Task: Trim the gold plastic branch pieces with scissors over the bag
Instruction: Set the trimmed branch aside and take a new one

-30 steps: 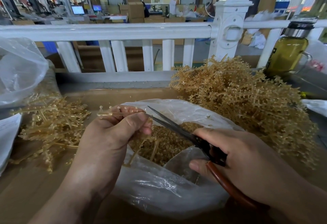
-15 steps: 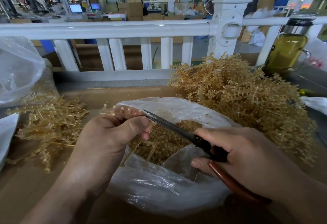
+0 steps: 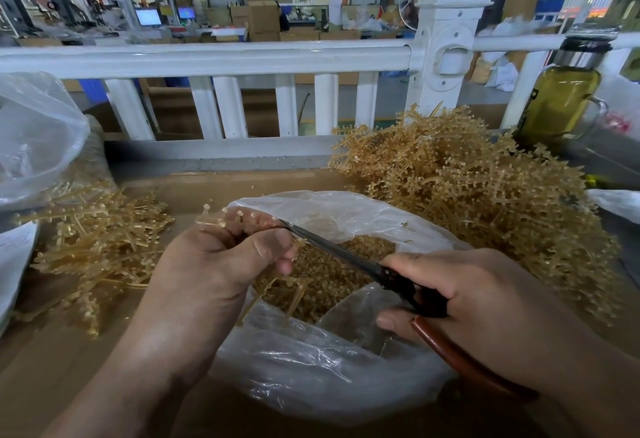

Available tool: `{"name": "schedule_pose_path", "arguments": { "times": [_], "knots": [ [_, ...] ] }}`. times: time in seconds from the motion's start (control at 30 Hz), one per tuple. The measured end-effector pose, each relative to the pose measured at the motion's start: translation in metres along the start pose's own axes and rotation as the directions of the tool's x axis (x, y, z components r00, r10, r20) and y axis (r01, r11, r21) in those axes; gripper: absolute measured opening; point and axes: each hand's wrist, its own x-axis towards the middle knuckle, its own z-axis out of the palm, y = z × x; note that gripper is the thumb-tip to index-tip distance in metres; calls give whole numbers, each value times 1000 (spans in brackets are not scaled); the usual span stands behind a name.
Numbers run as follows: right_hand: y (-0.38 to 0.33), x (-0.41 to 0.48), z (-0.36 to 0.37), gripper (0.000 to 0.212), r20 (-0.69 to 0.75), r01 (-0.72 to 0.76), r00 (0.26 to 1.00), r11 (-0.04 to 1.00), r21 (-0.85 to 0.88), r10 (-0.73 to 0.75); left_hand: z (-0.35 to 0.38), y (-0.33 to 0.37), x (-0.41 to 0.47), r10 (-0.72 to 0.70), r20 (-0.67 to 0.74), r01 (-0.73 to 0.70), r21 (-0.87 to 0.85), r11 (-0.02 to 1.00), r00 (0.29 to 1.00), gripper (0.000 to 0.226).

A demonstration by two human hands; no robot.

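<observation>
Branch piece sits clamped in the curled left hand above the bag, near centre, while the right hand grips the scissors. Their blades, gaping a second ago, now lie closed against the piece, so a cut looks just made. Trimmings fill the bag; a pile waits far right.
</observation>
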Motion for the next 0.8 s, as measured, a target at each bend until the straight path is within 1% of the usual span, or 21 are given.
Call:
{"name": "schedule_pose_path", "arguments": {
  "times": [0.13, 0.23, 0.33, 0.43, 0.5, 0.8],
  "knots": [
    [-3, 0, 0, 36, -14, -2, 1000, 1000, -12, 2, -1, -2, 1, -1, -1, 1, -2, 1000, 1000, 21],
    [-4, 0, 0, 39, -16, -8, 1000, 1000, -26, 8, 0, -2, 1, 4, -10, -4, 3, 1000, 1000, 14],
    [-4, 0, 1, 39, -14, -11, 1000, 1000, -21, 11, -1, -4, 1, 7, -16, -7, 12, 1000, 1000, 13],
    [-5, 1, 1, 41, -6, -28, 1000, 1000, 4, 28, -1, -4, 1, 21, -3, -20, 15, 1000, 1000, 25],
    [-5, 1, 1, 42, 4, -17, 1000, 1000, 0, 17, -2, -4, 1, 22, -5, -22, 29, 999, 1000, 30],
    [-6, 1, -1, 39, 23, -16, 1000, 1000, 17, 15, -4, -5, 2, -25, -6, 25, 51, 998, 1000, 32]
  ]
}}
